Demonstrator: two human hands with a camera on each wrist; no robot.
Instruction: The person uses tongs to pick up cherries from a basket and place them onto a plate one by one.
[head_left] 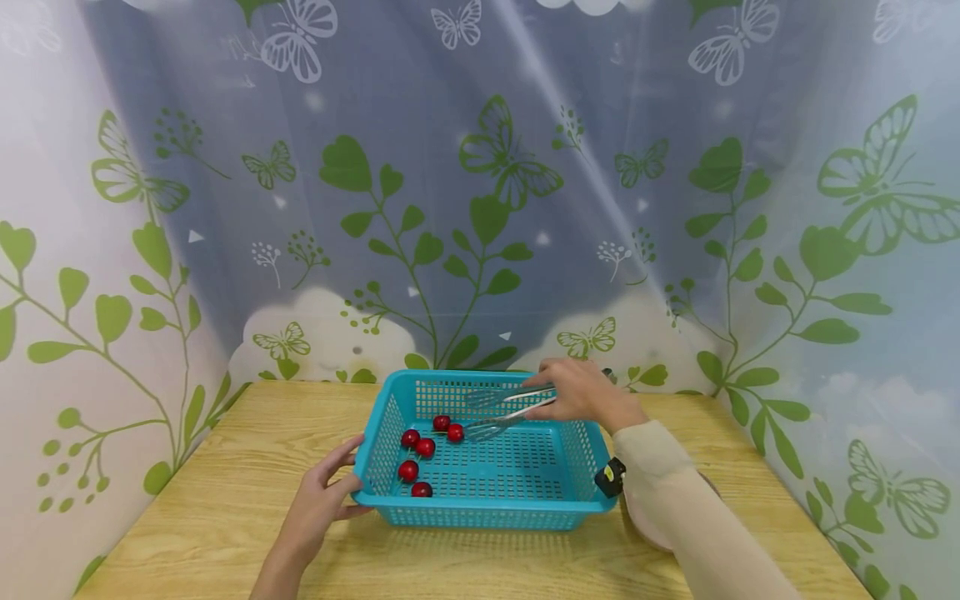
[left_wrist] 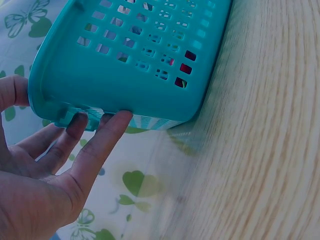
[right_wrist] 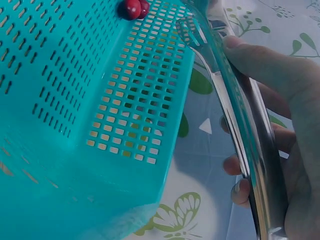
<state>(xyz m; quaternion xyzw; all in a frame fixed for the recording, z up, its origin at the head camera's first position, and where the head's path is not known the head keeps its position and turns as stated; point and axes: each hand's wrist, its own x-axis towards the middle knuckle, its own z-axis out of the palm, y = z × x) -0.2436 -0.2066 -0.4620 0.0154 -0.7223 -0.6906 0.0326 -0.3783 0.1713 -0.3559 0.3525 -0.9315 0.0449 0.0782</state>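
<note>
A blue-green plastic basket point(head_left: 487, 505) with slotted walls stands on the table. Several red cherries point(head_left: 425, 447) lie towards its left side. My left hand point(head_left: 318, 504) grips the basket's left rim at the near corner; in the left wrist view, fingers point(left_wrist: 102, 145) lie against the end wall beneath the rim. Over the basket's back right part, my right hand point(head_left: 581, 392) holds metal tongs point(head_left: 528, 408). Their slotted tips are spread apart, the lower one beside the rightmost cherry. Nothing shows between the tips. In the right wrist view, the tongs point(right_wrist: 245, 130) run along the palm.
A pale round item point(head_left: 645, 521), perhaps a plate, is partly hidden under the right forearm. The wooden table point(head_left: 300, 400) meets a printed curtain point(head_left: 420, 317) at the back and both sides. A black wrist device point(head_left: 611, 477) hangs over the basket's right rim.
</note>
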